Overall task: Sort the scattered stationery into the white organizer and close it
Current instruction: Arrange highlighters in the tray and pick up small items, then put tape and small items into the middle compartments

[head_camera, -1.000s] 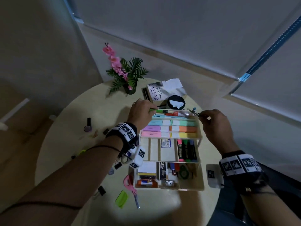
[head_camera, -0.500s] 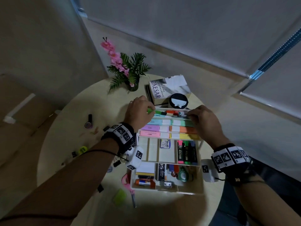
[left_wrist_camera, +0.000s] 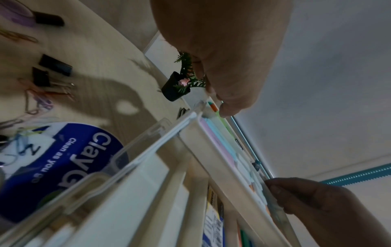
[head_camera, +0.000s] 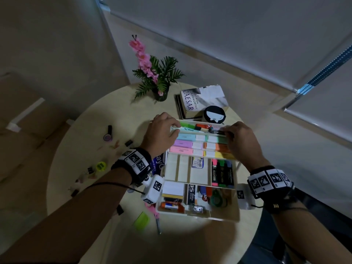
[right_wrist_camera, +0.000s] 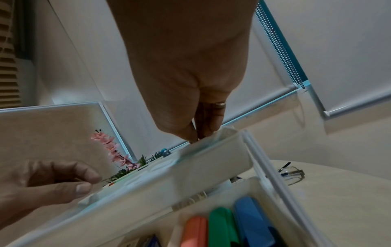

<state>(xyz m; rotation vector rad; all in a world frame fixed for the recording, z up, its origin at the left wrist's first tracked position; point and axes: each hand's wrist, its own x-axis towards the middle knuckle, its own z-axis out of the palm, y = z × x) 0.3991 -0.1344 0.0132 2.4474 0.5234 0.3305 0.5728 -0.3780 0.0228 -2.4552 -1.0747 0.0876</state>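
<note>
A clear pen (head_camera: 187,129) lies across the top tray of the white organizer (head_camera: 235,189), long axis left to right. The left hand (head_camera: 162,133) pinches its left end, the right hand (head_camera: 242,138) pinches its right end.

Right hand (right_wrist_camera: 190,86) up top, fingertips (right_wrist_camera: 208,127) touching far edge of white organizer (right_wrist_camera: 169,188). Left hand (right_wrist_camera: 42,185) at left, fingers curled. Orange, green, blue markers (right_wrist_camera: 222,229) below. Pink flower (right_wrist_camera: 114,152) behind.
</note>
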